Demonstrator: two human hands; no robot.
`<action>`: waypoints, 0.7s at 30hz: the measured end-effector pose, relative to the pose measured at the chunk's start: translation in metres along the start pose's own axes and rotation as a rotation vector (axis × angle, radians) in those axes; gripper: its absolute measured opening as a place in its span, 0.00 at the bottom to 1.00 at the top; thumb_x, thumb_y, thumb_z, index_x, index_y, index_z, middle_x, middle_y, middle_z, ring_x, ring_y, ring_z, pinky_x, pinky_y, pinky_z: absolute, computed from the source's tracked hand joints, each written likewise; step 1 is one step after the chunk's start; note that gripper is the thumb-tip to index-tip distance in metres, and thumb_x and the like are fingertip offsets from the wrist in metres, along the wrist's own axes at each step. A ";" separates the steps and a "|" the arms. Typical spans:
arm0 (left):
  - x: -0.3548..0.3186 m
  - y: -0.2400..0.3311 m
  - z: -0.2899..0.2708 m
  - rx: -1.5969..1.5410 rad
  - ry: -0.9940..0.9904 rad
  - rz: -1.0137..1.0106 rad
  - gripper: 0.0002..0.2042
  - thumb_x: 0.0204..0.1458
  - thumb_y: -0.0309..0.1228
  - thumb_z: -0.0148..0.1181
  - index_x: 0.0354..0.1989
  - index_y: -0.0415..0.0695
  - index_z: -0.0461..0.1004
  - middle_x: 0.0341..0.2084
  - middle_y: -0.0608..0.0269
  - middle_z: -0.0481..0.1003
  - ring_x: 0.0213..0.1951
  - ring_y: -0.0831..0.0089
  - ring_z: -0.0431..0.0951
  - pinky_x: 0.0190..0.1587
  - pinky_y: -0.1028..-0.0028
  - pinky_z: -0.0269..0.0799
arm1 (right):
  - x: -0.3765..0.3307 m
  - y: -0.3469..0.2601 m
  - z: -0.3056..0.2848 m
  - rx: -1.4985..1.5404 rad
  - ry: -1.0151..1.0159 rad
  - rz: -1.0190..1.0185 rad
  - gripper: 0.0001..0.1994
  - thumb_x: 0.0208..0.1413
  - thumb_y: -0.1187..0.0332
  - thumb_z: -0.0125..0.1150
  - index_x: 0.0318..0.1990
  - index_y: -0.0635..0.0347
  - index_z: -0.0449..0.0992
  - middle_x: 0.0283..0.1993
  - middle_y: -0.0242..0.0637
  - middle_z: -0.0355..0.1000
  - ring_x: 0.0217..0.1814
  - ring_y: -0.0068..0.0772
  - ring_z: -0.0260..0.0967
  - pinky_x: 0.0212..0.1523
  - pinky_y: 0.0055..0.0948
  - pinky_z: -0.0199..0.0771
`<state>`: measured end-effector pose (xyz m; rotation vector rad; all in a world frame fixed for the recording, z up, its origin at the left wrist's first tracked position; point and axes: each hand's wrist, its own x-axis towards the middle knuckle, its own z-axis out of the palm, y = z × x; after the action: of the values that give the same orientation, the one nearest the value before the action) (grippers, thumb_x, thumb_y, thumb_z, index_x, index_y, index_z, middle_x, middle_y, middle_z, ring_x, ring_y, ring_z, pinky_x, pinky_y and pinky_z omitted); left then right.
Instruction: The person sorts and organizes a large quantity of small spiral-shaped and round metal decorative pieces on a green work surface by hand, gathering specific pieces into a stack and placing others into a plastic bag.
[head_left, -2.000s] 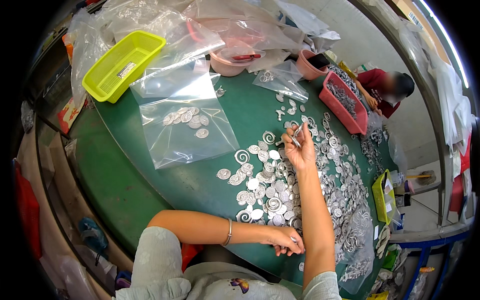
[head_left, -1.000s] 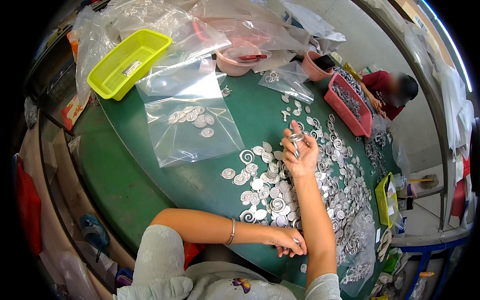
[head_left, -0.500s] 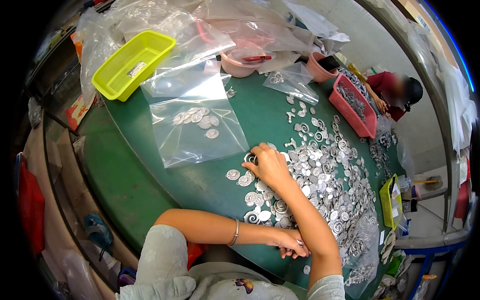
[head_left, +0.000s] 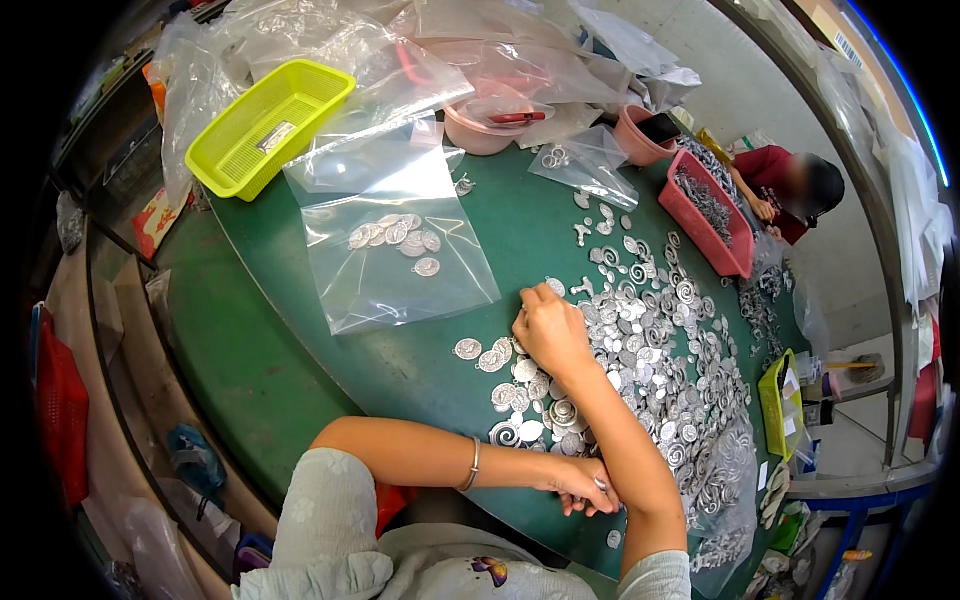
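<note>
My right hand (head_left: 553, 328) is over the upper left edge of a heap of silver-coloured metal pendants (head_left: 650, 350), its fingers curled down; what they hold, if anything, is hidden. An oval medal (head_left: 554, 287) lies at its fingertips. Below, my left hand (head_left: 583, 487) is closed near the table's front edge, passing under my right forearm. A silvery glint shows at its fingers, too small to name. Left of the heap, several oval medals (head_left: 468, 349) lie apart. Farther left, more oval medals (head_left: 412, 240) show at a clear plastic bag (head_left: 400, 300) lying flat.
The green table (head_left: 290, 270) carries a yellow-green basket (head_left: 225, 155) at the far left. Pink bowls (head_left: 480, 135) and a smaller bag with rings (head_left: 590, 170) stand or lie at the back. A pink tray (head_left: 705, 215) of metal parts is at the right, near another person (head_left: 780, 185).
My right hand has shifted right, away from the spot where a spiral pendant lay by its thumb; that pendant no longer shows there. My left hand stays closed in the same place.
</note>
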<state>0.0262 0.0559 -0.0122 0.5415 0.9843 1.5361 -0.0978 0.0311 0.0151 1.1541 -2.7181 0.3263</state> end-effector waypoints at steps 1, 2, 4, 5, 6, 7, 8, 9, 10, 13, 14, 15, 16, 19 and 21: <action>-0.001 0.001 0.000 0.005 0.001 -0.004 0.18 0.48 0.35 0.57 0.46 0.39 0.69 0.24 0.63 0.70 0.18 0.83 0.66 0.17 0.81 0.68 | 0.001 0.004 -0.002 0.066 0.046 0.044 0.05 0.42 0.73 0.54 0.27 0.65 0.70 0.29 0.45 0.68 0.28 0.48 0.69 0.27 0.39 0.71; -0.001 0.002 0.000 0.005 0.005 -0.005 0.18 0.48 0.35 0.57 0.46 0.39 0.69 0.23 0.64 0.70 0.18 0.83 0.66 0.17 0.81 0.68 | 0.001 0.009 -0.004 0.131 0.091 0.087 0.05 0.41 0.74 0.54 0.28 0.65 0.71 0.29 0.46 0.69 0.29 0.48 0.70 0.28 0.38 0.71; -0.003 0.003 0.000 0.004 0.014 -0.008 0.17 0.49 0.35 0.57 0.45 0.40 0.70 0.22 0.65 0.69 0.18 0.83 0.66 0.17 0.81 0.68 | 0.003 0.021 -0.009 0.261 0.183 0.174 0.06 0.41 0.74 0.55 0.28 0.65 0.73 0.28 0.47 0.71 0.29 0.47 0.70 0.29 0.36 0.71; -0.001 0.003 0.001 -0.008 0.014 0.010 0.17 0.49 0.36 0.57 0.45 0.40 0.70 0.22 0.65 0.69 0.18 0.83 0.66 0.17 0.81 0.67 | 0.001 0.034 -0.010 0.436 0.131 0.301 0.08 0.42 0.74 0.56 0.31 0.64 0.75 0.28 0.45 0.73 0.28 0.41 0.72 0.28 0.33 0.70; -0.001 0.004 0.001 -0.018 0.016 0.028 0.16 0.50 0.36 0.56 0.44 0.40 0.70 0.22 0.66 0.68 0.18 0.83 0.66 0.17 0.82 0.67 | 0.001 0.046 -0.007 0.631 0.155 0.333 0.07 0.44 0.75 0.55 0.32 0.65 0.75 0.28 0.40 0.73 0.24 0.30 0.70 0.25 0.27 0.70; -0.001 0.004 0.001 -0.028 0.018 0.045 0.16 0.50 0.37 0.56 0.44 0.40 0.70 0.21 0.66 0.68 0.18 0.83 0.66 0.17 0.82 0.67 | -0.004 0.060 -0.009 0.921 0.143 0.473 0.07 0.45 0.75 0.55 0.33 0.65 0.75 0.27 0.37 0.73 0.23 0.26 0.68 0.24 0.25 0.68; -0.003 0.007 0.001 -0.069 0.054 0.073 0.16 0.51 0.37 0.55 0.44 0.40 0.70 0.21 0.67 0.68 0.17 0.83 0.65 0.17 0.82 0.66 | -0.006 0.066 -0.015 1.212 0.125 0.610 0.07 0.46 0.76 0.55 0.34 0.65 0.75 0.26 0.35 0.72 0.23 0.21 0.67 0.22 0.22 0.67; -0.005 0.012 0.001 -0.109 0.090 0.100 0.16 0.52 0.37 0.55 0.44 0.40 0.70 0.20 0.67 0.67 0.17 0.83 0.65 0.17 0.83 0.66 | -0.009 0.067 -0.027 1.458 0.143 0.736 0.09 0.48 0.75 0.53 0.39 0.64 0.73 0.27 0.34 0.70 0.22 0.20 0.65 0.19 0.18 0.63; -0.006 0.015 0.002 -0.149 0.124 0.127 0.16 0.52 0.38 0.54 0.44 0.40 0.70 0.20 0.67 0.67 0.17 0.83 0.64 0.18 0.83 0.65 | -0.014 0.081 -0.028 1.703 0.160 0.742 0.13 0.50 0.74 0.51 0.44 0.63 0.70 0.29 0.34 0.68 0.23 0.22 0.64 0.17 0.19 0.60; -0.007 0.015 -0.003 -0.408 0.236 0.291 0.15 0.53 0.38 0.53 0.42 0.38 0.70 0.19 0.68 0.65 0.17 0.83 0.62 0.17 0.82 0.61 | -0.033 0.101 -0.036 2.499 0.153 0.518 0.16 0.51 0.71 0.49 0.49 0.60 0.67 0.32 0.32 0.65 0.29 0.25 0.60 0.16 0.18 0.56; -0.007 0.015 -0.005 -0.470 0.266 0.327 0.15 0.53 0.38 0.52 0.42 0.38 0.69 0.19 0.69 0.64 0.17 0.83 0.62 0.17 0.81 0.60 | -0.038 0.100 -0.044 2.553 0.195 0.496 0.15 0.51 0.70 0.50 0.48 0.59 0.68 0.33 0.32 0.64 0.29 0.25 0.59 0.16 0.17 0.57; -0.007 0.015 -0.006 -0.496 0.312 0.340 0.14 0.54 0.36 0.52 0.41 0.38 0.69 0.19 0.69 0.64 0.17 0.82 0.61 0.17 0.80 0.58 | -0.043 0.100 -0.046 2.589 0.237 0.508 0.14 0.52 0.68 0.51 0.47 0.59 0.68 0.34 0.33 0.64 0.29 0.25 0.60 0.16 0.17 0.57; -0.006 0.014 -0.006 -0.508 0.315 0.341 0.14 0.54 0.36 0.52 0.41 0.38 0.69 0.19 0.69 0.64 0.17 0.82 0.61 0.18 0.80 0.58 | -0.045 0.100 -0.048 2.626 0.276 0.520 0.13 0.52 0.67 0.52 0.45 0.59 0.69 0.35 0.33 0.64 0.29 0.25 0.60 0.16 0.18 0.58; -0.007 0.014 -0.006 -0.526 0.329 0.332 0.13 0.54 0.35 0.51 0.42 0.38 0.69 0.19 0.68 0.63 0.17 0.82 0.60 0.19 0.80 0.59 | -0.038 0.085 -0.056 2.513 0.549 0.803 0.12 0.53 0.64 0.56 0.43 0.59 0.70 0.32 0.32 0.64 0.30 0.24 0.61 0.16 0.18 0.60; -0.005 0.016 -0.005 -0.502 0.293 0.326 0.13 0.54 0.34 0.50 0.42 0.38 0.69 0.19 0.68 0.64 0.17 0.82 0.60 0.19 0.80 0.59 | -0.044 0.109 -0.039 2.287 0.307 0.756 0.11 0.53 0.64 0.57 0.41 0.59 0.71 0.32 0.32 0.66 0.30 0.25 0.64 0.17 0.19 0.62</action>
<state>0.0145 0.0506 -0.0012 0.1209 0.7017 2.1137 -0.1434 0.1454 0.0277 -0.2549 -1.2081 3.4006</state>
